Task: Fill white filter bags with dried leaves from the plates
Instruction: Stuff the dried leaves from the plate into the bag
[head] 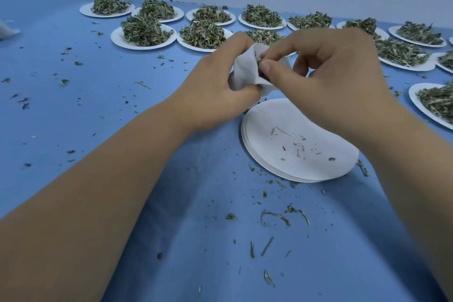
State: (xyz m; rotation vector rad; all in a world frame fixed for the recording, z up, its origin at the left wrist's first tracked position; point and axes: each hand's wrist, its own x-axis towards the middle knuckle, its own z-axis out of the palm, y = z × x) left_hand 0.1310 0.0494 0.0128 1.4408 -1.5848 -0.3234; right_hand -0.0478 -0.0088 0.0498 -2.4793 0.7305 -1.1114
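The left hand (215, 95) is gripping the white filter bag (245, 71), fingers curled round its bunched body, holding it raised above the blue cloth (122, 81), just beyond the stack of white discs (264, 130). The right hand (326, 76) is pinching at the bag's mouth, thumb and fingertips closed together on dark leaf material there. To do the step well, keep the mouth spread, feed in small pinches, and press the leaves down before releasing. The mouth is facing the right hand. The bag is crumpled, so its long axis cannot be read. Plates (117, 37) of dried leaves (144, 29) are waiting behind.
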